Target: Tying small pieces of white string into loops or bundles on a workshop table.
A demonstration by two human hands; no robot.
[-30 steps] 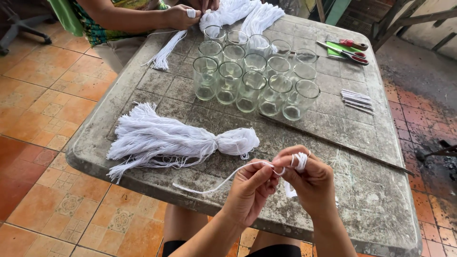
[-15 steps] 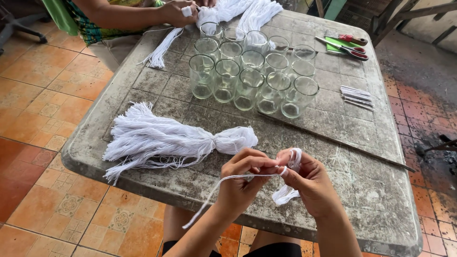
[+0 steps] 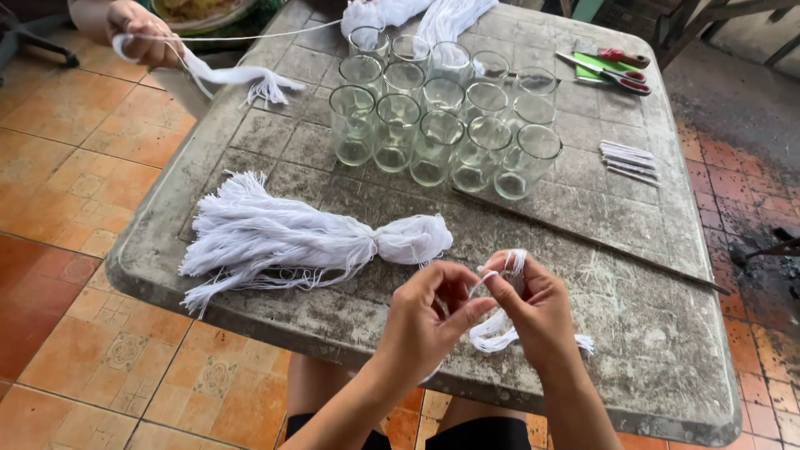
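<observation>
I start with the table (image 3: 633, 275), a worn grey top with rounded corners standing on an orange tiled floor (image 3: 75, 167). On it the biggest thing is a bundle of white string (image 3: 292, 242), tied near one end and fanned out at the other, lying just ahead of my hands; it looks barely used. Beyond it stands a cluster of clear glasses (image 3: 442, 108), and as far as I can see all are empty. A long thin stick (image 3: 583, 242) lies slantwise to their right, with a few short white pieces (image 3: 627, 160) further right and scissors (image 3: 612, 71) at the far edge. More white bundles (image 3: 417, 12) lie at the far side, where another person's hand (image 3: 137, 29) pulls a strand taut.

My left hand (image 3: 429, 321) is closed to a pinch on a single strand of string (image 3: 492, 337) at the near edge. My right hand (image 3: 542, 312) is curled, the same strand looped about its fingers (image 3: 517, 265). I judge the work early: only a few pieces cut, most string untouched.
</observation>
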